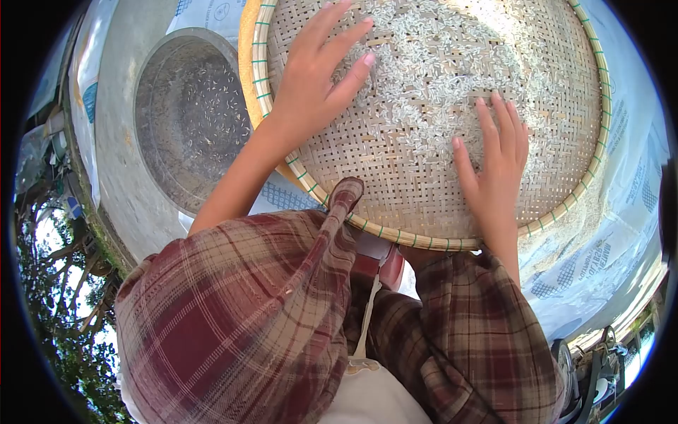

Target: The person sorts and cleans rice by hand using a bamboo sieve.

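Note:
A round woven bamboo winnowing tray (417, 194) lies in front of me, its rim bound with green stitching. Pale rice grains (445, 85) are spread over its middle and far part. My left hand (318, 67) is over the tray's left side, fingers spread, fingertips at the edge of the grains. Lower right, my right hand (498, 152) rests its fingertips among the grains with the thumb apart. Neither hand holds anything.
Left of the tray stands a grey bowl (159, 134) with scattered grains inside. The tan edge of another round thing (247, 53) shows under the tray. Printed plastic sheeting (586, 261) covers the ground at right, with loose grains on it. Bicycle-like parts (604, 374) are at lower right.

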`<state>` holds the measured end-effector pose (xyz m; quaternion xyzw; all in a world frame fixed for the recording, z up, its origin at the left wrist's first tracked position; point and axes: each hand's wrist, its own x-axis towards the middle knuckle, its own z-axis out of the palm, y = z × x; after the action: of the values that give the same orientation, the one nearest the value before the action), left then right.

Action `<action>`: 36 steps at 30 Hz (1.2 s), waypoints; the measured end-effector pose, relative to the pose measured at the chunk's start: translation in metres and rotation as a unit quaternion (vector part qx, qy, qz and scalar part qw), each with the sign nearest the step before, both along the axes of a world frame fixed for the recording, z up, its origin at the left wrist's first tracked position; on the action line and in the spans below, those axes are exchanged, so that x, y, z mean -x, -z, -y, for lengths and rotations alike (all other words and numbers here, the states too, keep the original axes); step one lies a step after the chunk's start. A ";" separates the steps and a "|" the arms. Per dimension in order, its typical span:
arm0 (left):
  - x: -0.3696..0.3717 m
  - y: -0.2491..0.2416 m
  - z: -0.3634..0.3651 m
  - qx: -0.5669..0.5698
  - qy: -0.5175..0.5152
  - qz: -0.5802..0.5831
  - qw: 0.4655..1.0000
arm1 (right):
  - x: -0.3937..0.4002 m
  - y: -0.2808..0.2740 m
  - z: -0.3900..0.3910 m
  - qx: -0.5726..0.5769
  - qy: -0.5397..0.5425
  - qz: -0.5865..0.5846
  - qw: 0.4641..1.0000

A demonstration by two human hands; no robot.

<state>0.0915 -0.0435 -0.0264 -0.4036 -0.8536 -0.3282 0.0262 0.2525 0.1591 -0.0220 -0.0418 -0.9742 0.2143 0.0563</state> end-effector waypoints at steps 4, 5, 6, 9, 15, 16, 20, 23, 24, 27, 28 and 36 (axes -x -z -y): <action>0.010 0.002 -0.005 0.058 -0.028 -0.041 0.997 | 0.002 0.001 -0.008 -0.022 0.083 -0.020 0.996; 0.008 0.001 -0.005 0.056 -0.028 -0.044 0.997 | 0.002 0.001 -0.008 -0.029 0.096 -0.010 0.995; 0.002 -0.002 -0.007 0.079 0.006 -0.042 0.996 | 0.002 0.000 -0.006 -0.030 0.096 -0.012 0.995; -0.005 0.002 -0.008 0.050 0.066 0.002 0.997 | 0.001 -0.002 0.001 -0.060 0.078 0.020 0.995; -0.004 -0.005 -0.014 -0.056 0.009 0.078 0.995 | 0.003 -0.005 0.003 -0.014 -0.006 -0.005 1.000; -0.002 -0.005 -0.016 -0.046 0.020 0.039 0.998 | 0.004 -0.006 0.002 -0.012 -0.016 -0.013 1.000; -0.002 -0.005 -0.021 -0.017 0.089 0.006 0.996 | 0.012 -0.010 0.002 -0.041 -0.057 -0.015 0.997; -0.005 -0.007 -0.026 0.019 0.078 -0.023 0.997 | 0.031 -0.015 0.003 -0.044 -0.057 -0.016 0.997; -0.005 -0.008 -0.027 0.032 0.075 -0.033 0.996 | 0.038 -0.016 0.004 -0.043 -0.057 -0.015 0.997; -0.004 -0.014 -0.029 0.088 0.089 -0.078 0.989 | 0.052 -0.014 0.008 -0.060 -0.098 -0.030 0.993; -0.005 -0.016 -0.030 0.129 0.103 -0.112 0.980 | 0.053 -0.011 0.011 -0.055 -0.115 -0.023 0.992; -0.007 -0.024 -0.027 0.048 0.045 0.148 0.987 | 0.039 0.006 0.011 -0.067 -0.106 -0.002 0.992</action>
<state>0.0983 -0.0164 -0.0020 -0.3895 -0.8440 -0.3434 -0.1346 0.2137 0.1485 -0.0278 0.0665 -0.9852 0.1533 0.0378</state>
